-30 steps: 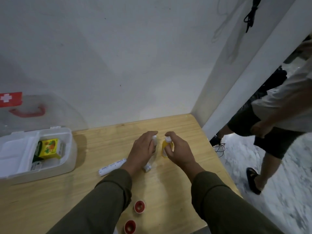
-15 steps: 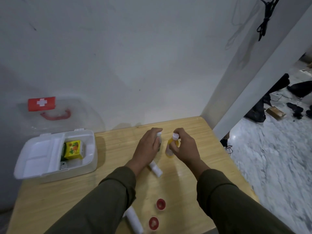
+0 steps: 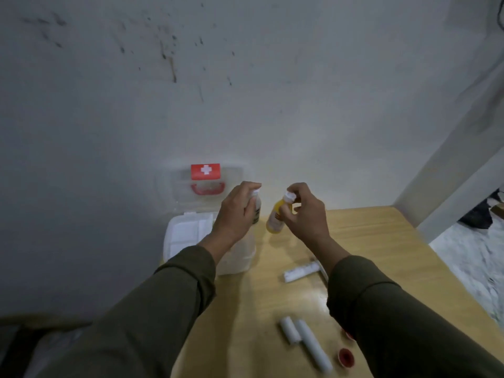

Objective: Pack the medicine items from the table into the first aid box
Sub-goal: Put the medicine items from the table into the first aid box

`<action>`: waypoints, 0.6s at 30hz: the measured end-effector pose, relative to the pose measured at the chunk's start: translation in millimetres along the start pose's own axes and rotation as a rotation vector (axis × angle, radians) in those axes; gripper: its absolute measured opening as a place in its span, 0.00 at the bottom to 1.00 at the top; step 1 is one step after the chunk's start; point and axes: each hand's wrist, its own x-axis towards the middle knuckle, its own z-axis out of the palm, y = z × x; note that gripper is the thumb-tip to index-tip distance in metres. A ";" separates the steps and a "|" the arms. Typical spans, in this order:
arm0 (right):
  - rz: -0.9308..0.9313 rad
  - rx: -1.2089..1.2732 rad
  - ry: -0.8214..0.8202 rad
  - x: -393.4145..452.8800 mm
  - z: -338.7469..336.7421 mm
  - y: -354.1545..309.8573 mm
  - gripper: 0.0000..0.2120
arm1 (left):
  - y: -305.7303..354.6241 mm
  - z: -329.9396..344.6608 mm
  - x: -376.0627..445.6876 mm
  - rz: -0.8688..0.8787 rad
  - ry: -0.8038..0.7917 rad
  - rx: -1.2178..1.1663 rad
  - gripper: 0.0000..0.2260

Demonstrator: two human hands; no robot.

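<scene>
Now the person's left hand (image 3: 236,211) is hanging above the open first aid box (image 3: 191,236), its fingers curled tight round a pale bottle (image 3: 256,207) with a white cap, most of it hidden behind the hand. Just right of the box, the right hand (image 3: 305,214) is gripping a yellow bottle (image 3: 276,219) near its neck, fingertips pinched close under the white cap, the bottle tilting above the wooden table (image 3: 368,236). The box is sitting at the table's far left edge against the wall, its clear lid (image 3: 210,181) standing up. Right of the box, a white tube (image 3: 301,272) is lying on bare wood; nearer the viewer two more white tubes (image 3: 305,339) and two red caps (image 3: 345,356) are resting, with open tabletop between them and the box.
</scene>
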 end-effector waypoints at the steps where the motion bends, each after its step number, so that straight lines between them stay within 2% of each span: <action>1: -0.004 0.009 -0.016 0.4 7.4 -8.3 0.12 | -5.0 -9.6 -1.8 -0.026 -0.007 -0.003 0.12; 8: 0.010 0.016 -0.136 -2.8 45.0 -40.7 0.12 | -31.1 -35.2 -8.9 -0.123 -0.062 -0.037 0.12; 18: 0.066 -0.028 -0.274 -11.3 67.5 -24.2 0.13 | -55.2 -18.6 -5.2 -0.202 -0.242 -0.102 0.12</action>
